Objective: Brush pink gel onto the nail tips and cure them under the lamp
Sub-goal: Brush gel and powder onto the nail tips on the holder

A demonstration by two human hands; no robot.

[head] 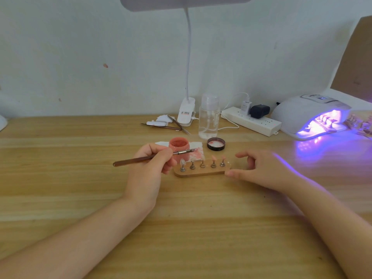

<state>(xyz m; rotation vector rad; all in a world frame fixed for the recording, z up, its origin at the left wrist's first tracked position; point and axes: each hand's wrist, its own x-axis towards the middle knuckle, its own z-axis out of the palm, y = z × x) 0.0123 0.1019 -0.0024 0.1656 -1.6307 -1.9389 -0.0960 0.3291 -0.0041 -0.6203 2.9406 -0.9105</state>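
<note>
A wooden holder (201, 173) with several nail tips on metal stands lies mid-table; the two right tips (218, 158) look pink, the left ones clear. My left hand (150, 168) grips a brown-handled brush (130, 161), bristle end pink over a stained tissue (198, 153). The open pink gel jar (179, 144) stands just behind the holder. My right hand (259, 168) has thumb and fingers at the holder's right end; actual contact is unclear. The curing lamp (310, 115) glows violet at the right, with another holder of tips inside.
The jar's black lid (216, 143) lies beside a clear pump bottle (208, 117). A white power strip (251, 121), clip desk lamp (186, 113), tweezers and tools (167, 125) sit near the wall. More nail stands (360, 123) lie at the far right edge.
</note>
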